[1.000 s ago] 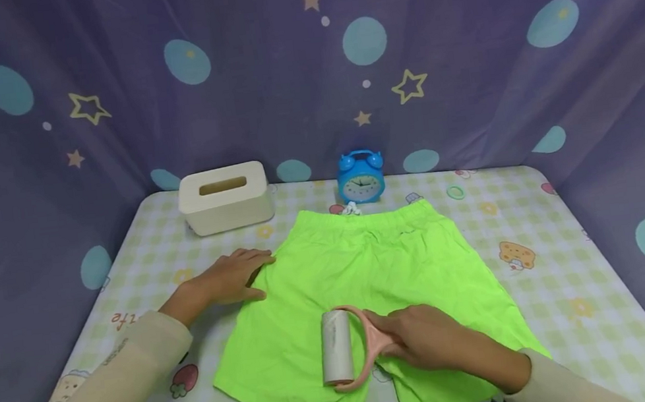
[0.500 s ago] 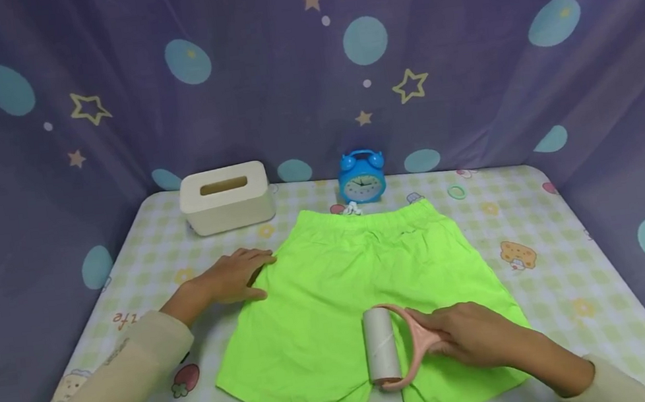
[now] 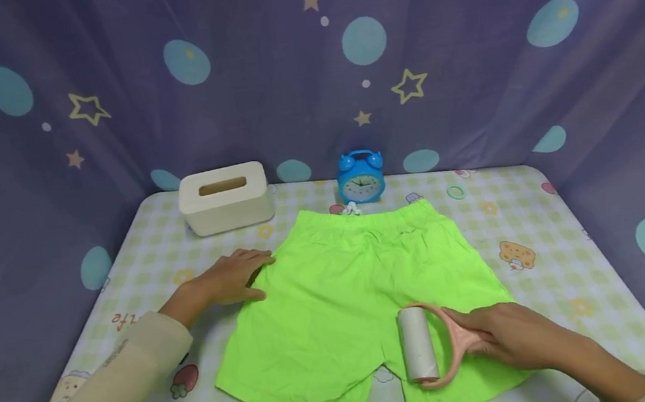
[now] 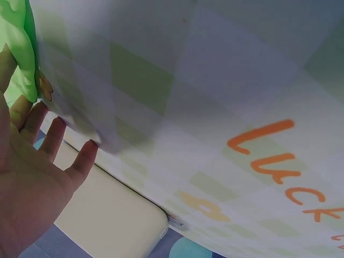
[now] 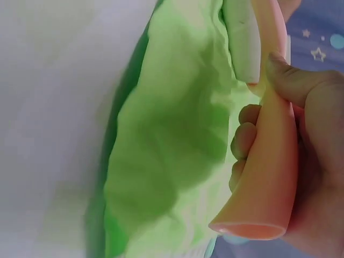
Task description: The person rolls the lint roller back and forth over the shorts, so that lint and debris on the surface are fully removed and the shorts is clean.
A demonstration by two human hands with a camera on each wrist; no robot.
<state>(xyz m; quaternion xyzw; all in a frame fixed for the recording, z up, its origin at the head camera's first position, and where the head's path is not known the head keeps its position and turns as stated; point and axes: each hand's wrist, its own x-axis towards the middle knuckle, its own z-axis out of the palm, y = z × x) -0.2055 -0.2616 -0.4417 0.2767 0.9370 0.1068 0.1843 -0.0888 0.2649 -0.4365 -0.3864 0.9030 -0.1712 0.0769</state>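
Neon green shorts lie spread flat on the table, waistband away from me. My right hand grips the pink handle of a lint roller, whose white roll rests on the right leg near the crotch. In the right wrist view the fingers and thumb wrap the lint roller's handle. On the left edge of the shorts rests my left hand, fingers spread and fairly straight. The left wrist view shows that hand with fingertips at the cloth's edge and on the tablecloth.
A cream tissue box stands at the back left, beyond the left hand. Behind the waistband sits a blue alarm clock. A small green ring lies to its right. A purple patterned curtain surrounds the checked tablecloth.
The right hand has moved the lint roller rightward, from the left leg of the shorts across the crotch onto the right leg. The left hand has stayed in place.
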